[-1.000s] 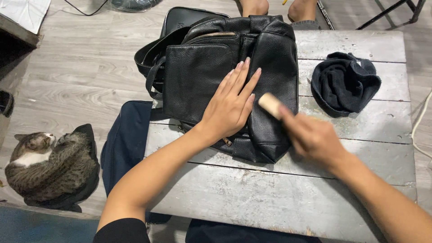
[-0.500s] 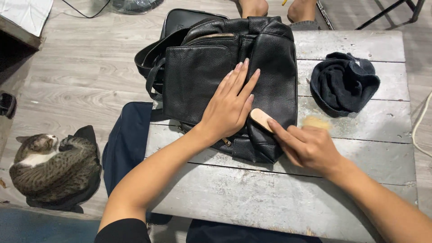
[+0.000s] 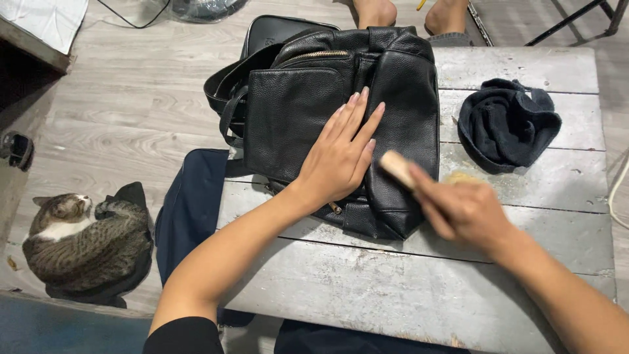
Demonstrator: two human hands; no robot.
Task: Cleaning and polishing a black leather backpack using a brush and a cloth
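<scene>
My right hand [image 3: 466, 211] is closed around a small wooden brush [image 3: 395, 167], its long axis slanting up-left onto the black leather backpack [image 3: 341, 118]. Just left of it, my left hand [image 3: 341, 154] lies flat, fingers spread, pinning the pebbled bag at the table's [image 3: 406, 288] far-left corner.

Left hand [image 3: 341, 157] lies flat, fingers spread, on black leather backpack [image 3: 295, 111]; right hand [image 3: 465, 210] grips pale wooden brush [image 3: 395, 167] against the backpack's side, on grey plank table [image 3: 406, 288].
</scene>
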